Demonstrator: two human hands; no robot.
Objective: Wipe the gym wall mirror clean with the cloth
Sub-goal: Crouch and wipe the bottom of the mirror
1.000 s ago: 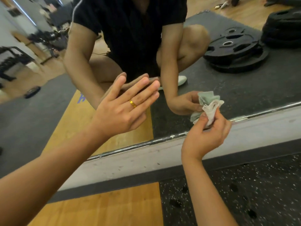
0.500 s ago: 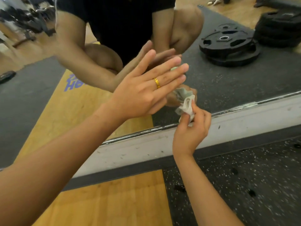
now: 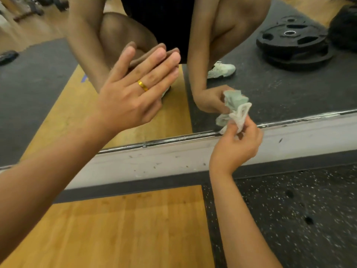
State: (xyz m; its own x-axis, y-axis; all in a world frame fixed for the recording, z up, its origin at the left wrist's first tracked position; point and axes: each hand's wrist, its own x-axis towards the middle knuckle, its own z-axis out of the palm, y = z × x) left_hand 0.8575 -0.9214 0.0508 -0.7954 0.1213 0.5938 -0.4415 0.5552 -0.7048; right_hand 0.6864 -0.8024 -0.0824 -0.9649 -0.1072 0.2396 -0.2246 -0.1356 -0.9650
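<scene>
The wall mirror (image 3: 280, 93) fills the upper half of the view, its metal bottom edge running just above a white baseboard. My right hand (image 3: 236, 146) is closed around a crumpled white cloth (image 3: 239, 115), which presses against the glass right at the mirror's bottom edge. My left hand (image 3: 133, 93), wearing a gold ring, is flat with fingers extended, fingertips at or very near the glass higher up and to the left. It holds nothing. The mirror reflects both hands and my crouched legs.
A white scuffed baseboard (image 3: 173, 159) runs below the mirror. The floor is wood (image 3: 125, 229) on the left and black speckled rubber (image 3: 299, 219) on the right. Reflected black weight plates (image 3: 293, 41) show at the upper right.
My right hand with the cloth moved right along the mirror's bottom edge. My left hand shifted left and slightly lower, away from the cloth. The camera tilted a little.
</scene>
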